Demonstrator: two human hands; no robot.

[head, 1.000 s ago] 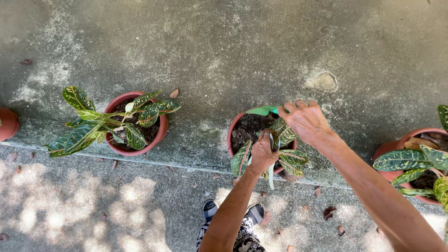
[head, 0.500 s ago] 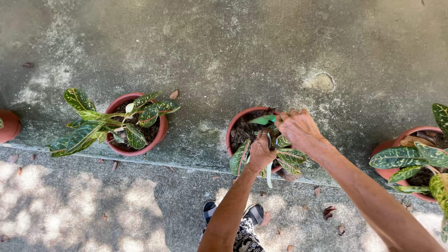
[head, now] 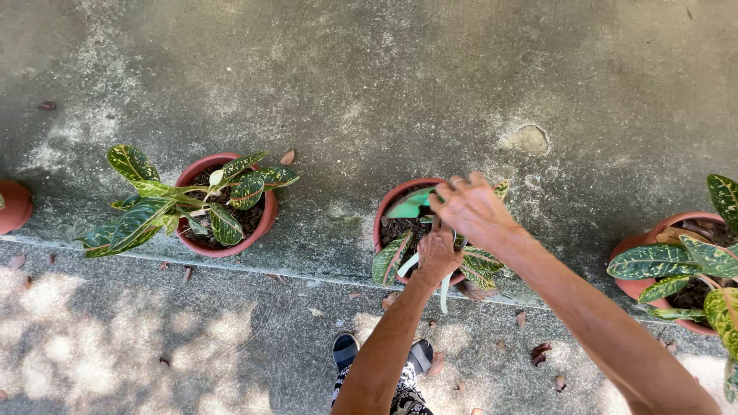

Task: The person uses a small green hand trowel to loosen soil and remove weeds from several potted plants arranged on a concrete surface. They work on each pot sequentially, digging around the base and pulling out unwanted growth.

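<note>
Fingers (head: pixel 460 184) of the right hand (head: pixel 473 209) are curled over the top of the middle plant, apparently gathering its upper leaves, though what lies under the palm cannot be told; the left hand (head: pixel 438 253) is closed low down around the stem or leaf bases, its fingertips hidden among the foliage. The middle plant (head: pixel 400 257), a croton with green leaves speckled yellow and red, stands in a terracotta-coloured pot (head: pixel 382 217) on the raised concrete ledge (head: pixel 323 154), close to the ledge's front edge, with soil showing dark inside the rim. Likely hazards, judged from this posture: a firm upward pull could snap the thin stem or strip leaves; a tug toward the person could tip the pot off the edge onto the lower pavement (head: pixel 154 346), where the person's sandalled feet (head: pixel 346 352) stand directly below. A second potted croton (head: pixel 200 201) sits well apart to the left, another (head: pixel 684 269) well apart to the right, and the edge of a further pot (head: pixel 14 206) shows at the far left. Dry fallen leaves (head: pixel 540 353) lie scattered on the pavement, a minor slipping risk.
</note>
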